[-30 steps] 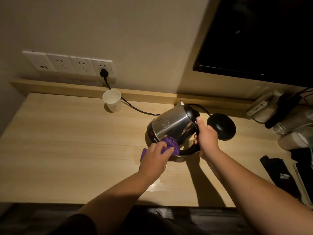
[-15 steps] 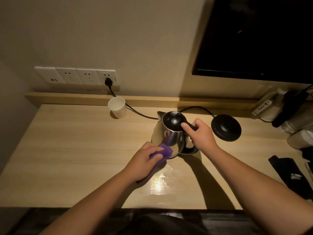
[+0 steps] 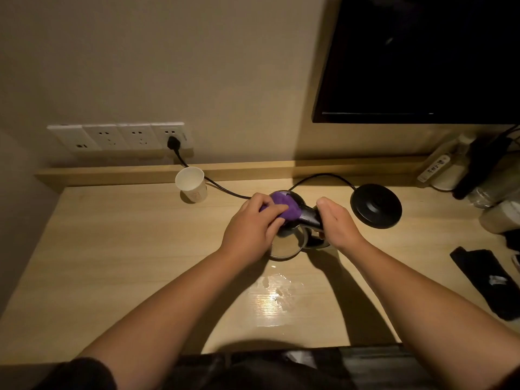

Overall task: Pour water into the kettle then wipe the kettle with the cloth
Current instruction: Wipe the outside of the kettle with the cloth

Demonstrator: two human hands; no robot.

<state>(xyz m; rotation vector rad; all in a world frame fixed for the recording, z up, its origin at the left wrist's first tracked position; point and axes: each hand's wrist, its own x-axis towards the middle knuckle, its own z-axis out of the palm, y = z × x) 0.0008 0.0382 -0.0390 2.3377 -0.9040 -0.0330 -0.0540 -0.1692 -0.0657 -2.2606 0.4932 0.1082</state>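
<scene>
We press the cloth point(image 3: 284, 207) onto the lid of the kettle point(image 3: 289, 243), which stands upright near the middle of the tabletop point(image 3: 118, 249).

Our left hand point(image 3: 253, 229) has its fingers point(image 3: 270, 205) curled over the bunched purple cloth on top of the kettle, while our right hand point(image 3: 336, 223) is wrapped round the black handle point(image 3: 309, 216), thumb lying along its upper end. A wet patch point(image 3: 277, 291) shines on the wood just in front of the kettle. The round black base point(image 3: 375, 205) lies apart to the right, its cord point(image 3: 225, 190) running behind the kettle to a plug point(image 3: 172, 142) in the wall sockets point(image 3: 118, 136). A white paper cup point(image 3: 191, 184) stands at the back left, beside the cord. A dark screen point(image 3: 422, 57) hangs at upper right, with bottles and dark items below it at the right edge.
</scene>
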